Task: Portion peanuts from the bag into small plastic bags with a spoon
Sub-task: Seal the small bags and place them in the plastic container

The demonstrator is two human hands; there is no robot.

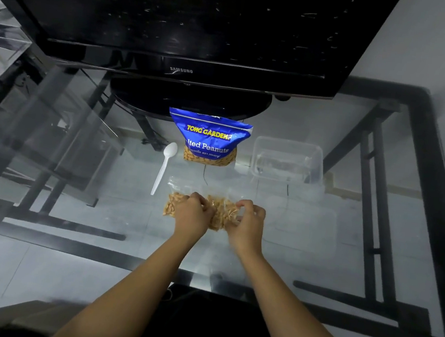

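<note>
A blue bag of salted peanuts (pixel 209 139) stands upright on the glass table (pixel 317 247), in front of the TV stand. A white plastic spoon (pixel 164 166) lies to its left, bowl pointing away from me. Close to me, a small clear plastic bag filled with peanuts (pixel 220 213) lies on the glass between my hands. My left hand (pixel 192 213) and my right hand (pixel 247 220) both pinch this bag with closed fingers. Another filled small bag (pixel 171 204) lies just left of my left hand, partly hidden by it.
A black TV (pixel 189 27) on a round base (pixel 190 101) stands at the back of the table. A clear plastic container (pixel 288 160) sits to the right of the peanut bag. The table has a black metal frame (pixel 427 217).
</note>
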